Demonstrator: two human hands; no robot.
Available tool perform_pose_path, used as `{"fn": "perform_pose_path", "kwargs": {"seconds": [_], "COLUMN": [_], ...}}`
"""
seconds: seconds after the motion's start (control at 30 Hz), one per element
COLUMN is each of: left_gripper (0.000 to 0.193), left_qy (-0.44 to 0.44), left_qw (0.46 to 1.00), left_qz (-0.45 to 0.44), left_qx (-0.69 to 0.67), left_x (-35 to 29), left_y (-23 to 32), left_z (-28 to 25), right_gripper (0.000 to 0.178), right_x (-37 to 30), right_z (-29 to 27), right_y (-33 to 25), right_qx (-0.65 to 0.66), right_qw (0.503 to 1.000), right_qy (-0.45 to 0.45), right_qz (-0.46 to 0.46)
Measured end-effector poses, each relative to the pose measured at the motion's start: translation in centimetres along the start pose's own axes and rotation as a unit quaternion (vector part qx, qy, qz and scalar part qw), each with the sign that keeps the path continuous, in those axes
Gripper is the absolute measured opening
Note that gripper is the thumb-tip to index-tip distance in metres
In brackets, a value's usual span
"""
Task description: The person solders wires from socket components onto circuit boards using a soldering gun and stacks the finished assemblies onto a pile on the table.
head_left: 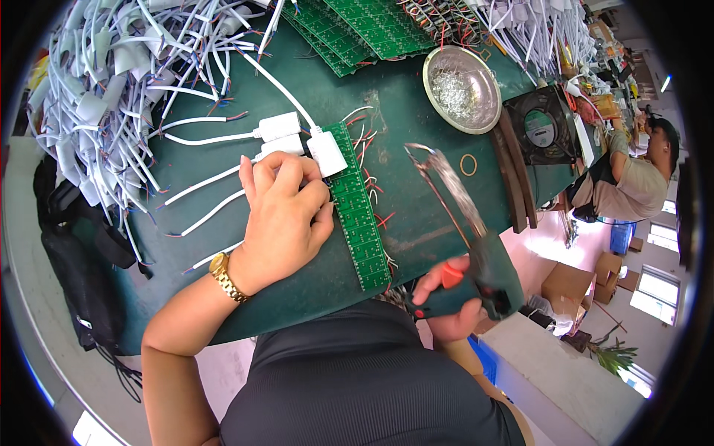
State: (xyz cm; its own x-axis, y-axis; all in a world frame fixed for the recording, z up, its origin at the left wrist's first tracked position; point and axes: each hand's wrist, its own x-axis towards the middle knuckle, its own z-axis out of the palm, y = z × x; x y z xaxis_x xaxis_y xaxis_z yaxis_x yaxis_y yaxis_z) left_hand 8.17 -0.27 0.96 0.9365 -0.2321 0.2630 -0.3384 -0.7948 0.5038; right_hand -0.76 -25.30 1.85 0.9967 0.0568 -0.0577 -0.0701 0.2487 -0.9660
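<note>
My left hand (286, 212), with a gold watch at the wrist, rests on the bench with curled fingers. It is beside a green circuit board strip (357, 219) and partly covers white cable housings; what the fingertips pinch is hidden. One white housing with its cable (327, 152) lies across the board's upper part, just above my fingers. Another white housing (280, 127) lies to its left. My right hand (452, 301) is closed round the handle of a dark green soldering gun (500, 275) with a red trigger. Its bent metal tip points up and left, apart from the board.
White cables (111, 97) are heaped at the left, green board panels (372, 26) at the back. A metal bowl (462, 89) with silvery bits, a rubber band (468, 164) and a black fan (539, 126) stand to the right. A co-worker (625, 171) sits farther right.
</note>
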Motion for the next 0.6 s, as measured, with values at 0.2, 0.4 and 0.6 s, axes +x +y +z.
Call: {"fn": "perform_pose_path", "kwargs": {"seconds": [0.2, 0.4, 0.6], "left_gripper": [0.014, 0.035, 0.030], "left_qy": [0.020, 0.047, 0.256], "left_qw": [1.000, 0.988, 0.950], "left_qz": [0.016, 0.025, 0.051], "left_qx": [0.010, -0.148, 0.169], "left_x": [0.0, -0.4, 7.1], "left_y": [0.1, -1.0, -7.5], "left_z": [-0.5, -2.0, -13.0], "right_gripper": [0.065, 0.066, 0.065], "right_x": [1.7, 1.0, 0.0], "right_z": [2.1, 1.4, 1.9], "right_y": [1.3, 1.4, 1.1], "right_qx": [0.096, 0.146, 0.121], "right_qw": [0.995, 0.989, 0.990], "right_qy": [-0.034, 0.007, 0.065], "right_qz": [-0.018, -0.017, -0.019]}}
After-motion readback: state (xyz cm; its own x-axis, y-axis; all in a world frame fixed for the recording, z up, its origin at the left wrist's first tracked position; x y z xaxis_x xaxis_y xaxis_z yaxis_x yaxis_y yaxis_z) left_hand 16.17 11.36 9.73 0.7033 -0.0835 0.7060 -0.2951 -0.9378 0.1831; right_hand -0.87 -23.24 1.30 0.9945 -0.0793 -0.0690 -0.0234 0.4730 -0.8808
